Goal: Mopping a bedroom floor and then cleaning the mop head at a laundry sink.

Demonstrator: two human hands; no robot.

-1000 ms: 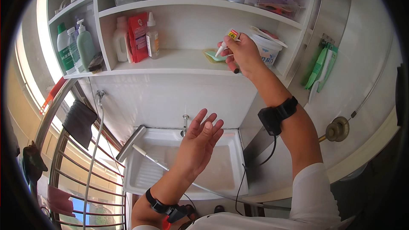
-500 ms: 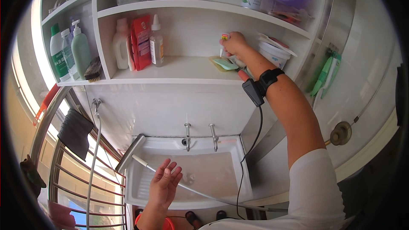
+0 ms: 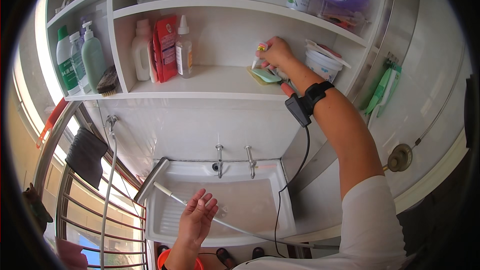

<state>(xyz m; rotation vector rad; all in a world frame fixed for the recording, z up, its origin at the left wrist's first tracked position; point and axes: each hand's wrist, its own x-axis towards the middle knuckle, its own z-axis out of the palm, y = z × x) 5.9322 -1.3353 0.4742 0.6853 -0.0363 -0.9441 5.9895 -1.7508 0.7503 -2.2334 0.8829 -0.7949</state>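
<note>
1. At the far left of the frame, green and white pump bottles (image 3: 92,55) stand on a side shelf, with a dark scrub brush (image 3: 107,82) beside them.
2. Left of centre on the lower shelf (image 3: 210,81) stand a white bottle (image 3: 141,52), a red pouch (image 3: 165,47) and a clear squeeze bottle (image 3: 183,50).
3. At lower centre, the left hand (image 3: 196,218) hangs above the white utility sink (image 3: 280,205), its grip released, fingers spread, holding nothing.
4. At upper centre-right, the right hand (image 3: 277,52) is up at the lower shelf, its grip grasping a small tube with a pink and yellow end (image 3: 259,52), just above a green sponge (image 3: 265,75) lying on the shelf.
5. Right of it sits a white tub (image 3: 322,65).
</note>
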